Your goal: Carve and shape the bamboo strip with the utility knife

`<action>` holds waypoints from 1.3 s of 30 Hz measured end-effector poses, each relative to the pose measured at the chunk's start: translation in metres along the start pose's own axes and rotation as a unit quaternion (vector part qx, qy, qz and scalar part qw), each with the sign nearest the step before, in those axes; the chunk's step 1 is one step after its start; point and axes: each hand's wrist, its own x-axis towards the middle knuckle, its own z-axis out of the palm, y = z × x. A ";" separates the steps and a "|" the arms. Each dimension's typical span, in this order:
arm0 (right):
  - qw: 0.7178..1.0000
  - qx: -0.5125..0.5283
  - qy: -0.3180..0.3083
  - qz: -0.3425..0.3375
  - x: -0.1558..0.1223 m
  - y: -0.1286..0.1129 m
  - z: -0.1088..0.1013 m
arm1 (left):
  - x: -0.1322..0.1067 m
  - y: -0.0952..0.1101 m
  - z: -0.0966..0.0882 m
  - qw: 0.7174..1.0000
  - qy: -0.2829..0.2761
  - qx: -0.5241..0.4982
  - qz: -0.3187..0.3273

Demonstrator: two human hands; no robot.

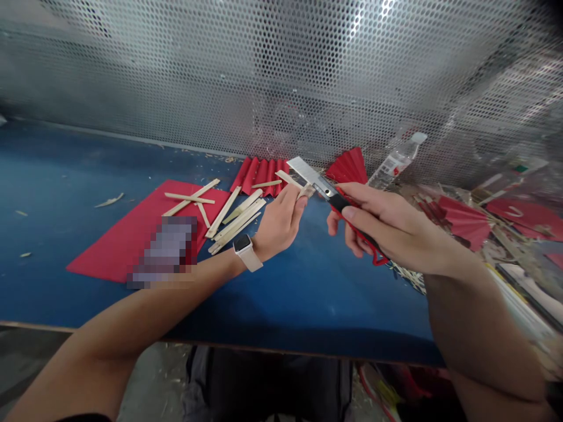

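My right hand [387,225] is closed round the red-and-black handle of a utility knife [328,189]. Its long metal blade points up and left. My left hand [279,220], with a white watch on the wrist, pinches a thin wooden stick [290,180] between its fingers. The blade meets the stick just beyond my left fingertips. Both hands hover above the blue table [308,293].
Several loose wooden sticks [233,217] lie on a red paper sheet [127,240] at left. Folded red paper fans [347,167] lean by the perforated metal wall [264,76]. A plastic bottle [396,161] lies at right, with more red fans and scraps [466,223] beyond.
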 end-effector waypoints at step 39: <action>0.968 -0.211 0.127 0.052 -0.014 -0.006 0.020 | -0.003 0.002 0.008 0.999 0.005 0.032 -0.002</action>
